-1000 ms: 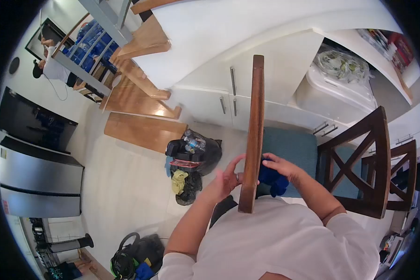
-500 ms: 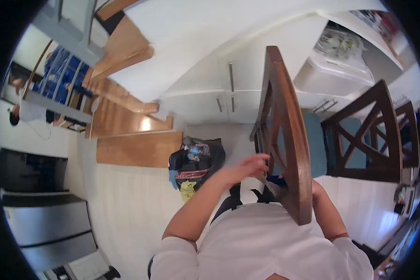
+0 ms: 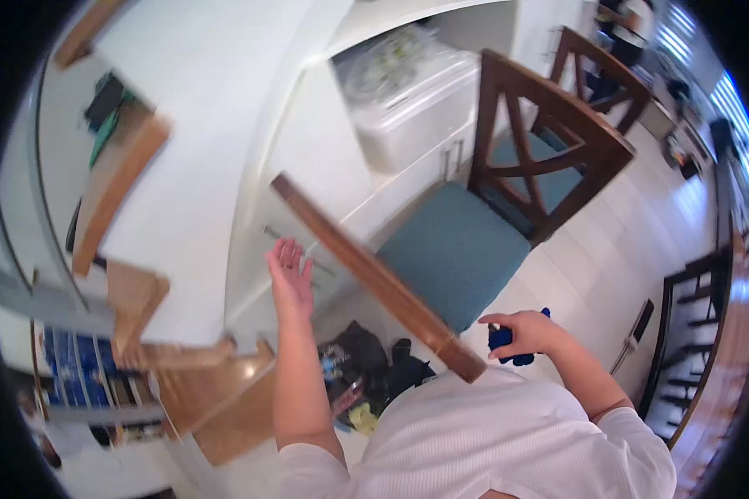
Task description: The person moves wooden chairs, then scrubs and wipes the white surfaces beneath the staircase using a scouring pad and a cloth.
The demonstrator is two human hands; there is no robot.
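A wooden chair back [image 3: 374, 274] runs diagonally in front of my body, its near end by my white shirt. To its left my left hand [image 3: 290, 262] is raised, empty, with the fingers apart, in front of the white cabinet doors. On the right side my right hand [image 3: 520, 334] is curled around a dark blue cloth [image 3: 508, 345]. Just beyond that hand lies the teal seat [image 3: 453, 249] of a chair with a dark crossed back [image 3: 549, 150].
A white storage box [image 3: 416, 108] stands in an open cabinet. Wooden stairs [image 3: 216, 382] are at lower left, beside black bags [image 3: 362, 358] on the floor. Another chair [image 3: 603, 75] stands farther back. One person [image 3: 632, 25] is at top right, another [image 3: 75, 445] at lower left.
The view has swung toward the right. My left hand has come off the chair back and lifted away with its fingers spread. The blue cloth now shows beside the chair back in my right hand.
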